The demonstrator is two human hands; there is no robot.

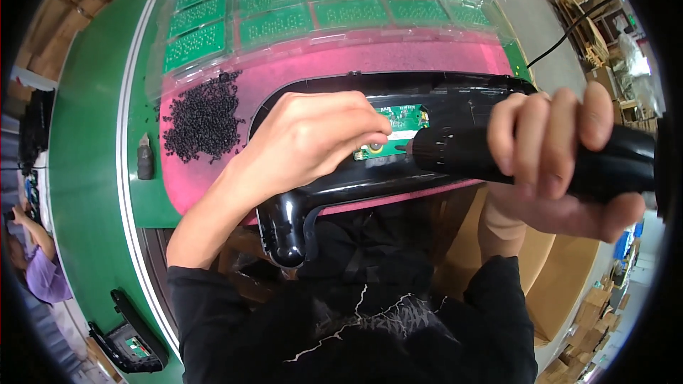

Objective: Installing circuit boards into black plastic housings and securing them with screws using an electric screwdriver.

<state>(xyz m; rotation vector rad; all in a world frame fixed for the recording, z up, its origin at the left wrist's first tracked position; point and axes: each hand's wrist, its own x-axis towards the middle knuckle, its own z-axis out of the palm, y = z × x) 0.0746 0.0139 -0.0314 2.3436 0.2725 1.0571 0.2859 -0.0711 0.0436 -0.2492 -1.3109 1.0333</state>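
A long black plastic housing (341, 183) lies across the pink mat, its inside facing up. Inside it sits a small green circuit board (405, 119). My left hand (313, 131) reaches over the housing, fingertips pinched together at the board's left part; whatever they hold is hidden. My right hand (551, 153) wraps around a black electric screwdriver (455, 149), held nearly level above the housing. Its tip points left, over the board's lower right edge; whether it touches anything I cannot tell.
A heap of small black parts (204, 117) lies on the pink mat (178, 188). Clear trays of green circuit boards (274, 25) stand behind. A small dark tool (145, 158) rests at left. Another black housing (131, 338) lies lower left. A person in purple (46, 274) works far left.
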